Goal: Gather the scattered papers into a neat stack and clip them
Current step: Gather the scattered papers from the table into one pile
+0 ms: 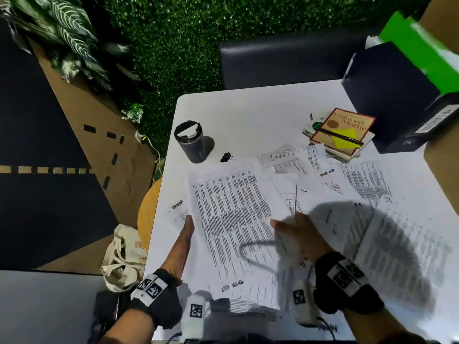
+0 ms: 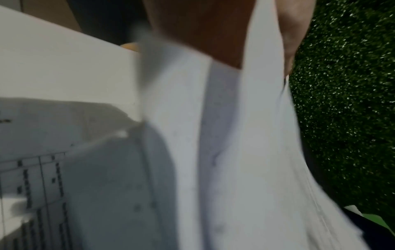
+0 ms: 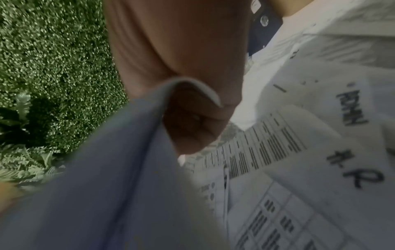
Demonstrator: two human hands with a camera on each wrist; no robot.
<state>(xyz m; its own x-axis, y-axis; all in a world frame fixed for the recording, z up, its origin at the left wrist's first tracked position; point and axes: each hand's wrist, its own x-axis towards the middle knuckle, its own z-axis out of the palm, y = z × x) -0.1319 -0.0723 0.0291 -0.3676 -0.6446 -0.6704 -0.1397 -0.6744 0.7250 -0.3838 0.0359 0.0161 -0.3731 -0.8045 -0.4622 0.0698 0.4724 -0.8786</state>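
Head view, read from its left side: the left hand (image 1: 182, 240) lies along the left edge of the gathered sheaf (image 1: 233, 219), fingers straight against the paper's edge, so its grip is spread and flat, not pinching. The left wrist view agrees loosely: blurred white sheets pass just in front of the palm, but the fingertips cannot be made out there. That sheaf sits in the lower centre of the frame, raised slightly off the tabletop (image 1: 248, 112), its near corners not yet square and lower sheets peeking out at the bottom.

Moving right, the right hand (image 1: 296, 234) holds the sheaf's right edge, and the right wrist view shows the thumb and fingers (image 3: 192, 128) pinching a curled fold of paper. Further right and toward the upper right, loose sheets (image 1: 367, 184) lie fanned and overlapping, well short of the stack.

The step in hand looks like squaring what is already gathered. To do it well, I would keep the left palm as a flat fence, relax the right pinch enough that the sheets can slide, and tap the long edge on bare tabletop before pulling in the rest; a tight pinch would likely crease the curl.

The black binder clip (image 1: 225, 157) lies in the upper middle, just right of the grey tumbler (image 1: 191, 142), apart from every paper.
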